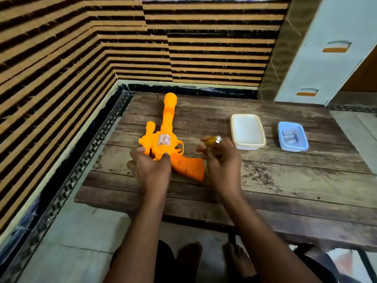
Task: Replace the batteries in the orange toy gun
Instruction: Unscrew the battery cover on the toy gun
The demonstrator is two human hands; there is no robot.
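Toward the table's [285, 180] left edge, the orange toy gun [166, 139] lay barrel-away, gripped at its body by the left hand [151, 166], while the right hand [221, 160] just beside its grip pinched a yellow-handled screwdriver [213, 139].

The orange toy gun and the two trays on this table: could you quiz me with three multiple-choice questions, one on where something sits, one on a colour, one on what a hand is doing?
1. Where do the batteries lie?
A. in the blue tray
B. in the white tray
C. on the floor

2. What colour is the tray nearest the right hand?
A. green
B. white
C. black

3. What is the left hand doing?
A. hanging off the table
B. resting in a tray
C. gripping the toy gun

Answers:
1 A, two cylinders show inside the blue tray.
2 B, the white tray sits just beside the right hand.
3 C, the left hand curls round the orange toy gun.
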